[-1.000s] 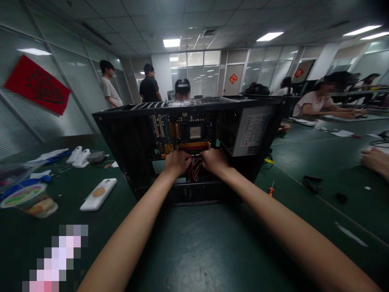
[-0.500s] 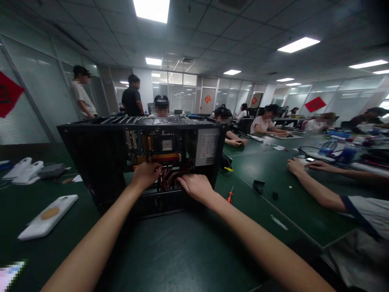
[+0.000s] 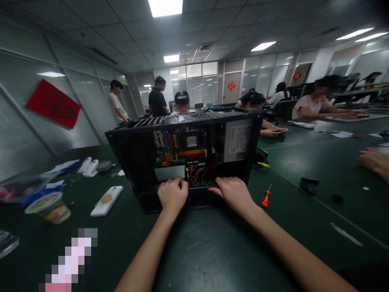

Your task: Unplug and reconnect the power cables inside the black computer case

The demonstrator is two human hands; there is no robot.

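Note:
In front of me an open black computer case (image 3: 130,158) stands on the green table, its inside facing me. A motherboard (image 3: 192,142), a labelled power supply (image 3: 237,140) and a bundle of loose cables (image 3: 199,173) show within. My left hand (image 3: 174,194) is closed over the lower front rail of the case, left of the cables. Over the same rail, further right, my right hand (image 3: 235,192) has its fingers curled, with the thumb on the near side. Both sets of fingertips are partly hidden behind the rail.
An orange screwdriver (image 3: 265,198) lies right of the case, with black plastic parts (image 3: 309,185) beyond it. On the left are a white power bank or phone (image 3: 107,201), a plastic cup (image 3: 50,207) and a bag (image 3: 24,188). Several people sit or stand around; a person's hand (image 3: 374,162) is at far right.
My view has turned left, so the case appears further right. Both hands have drawn back from the cables inside to the lower front rail.

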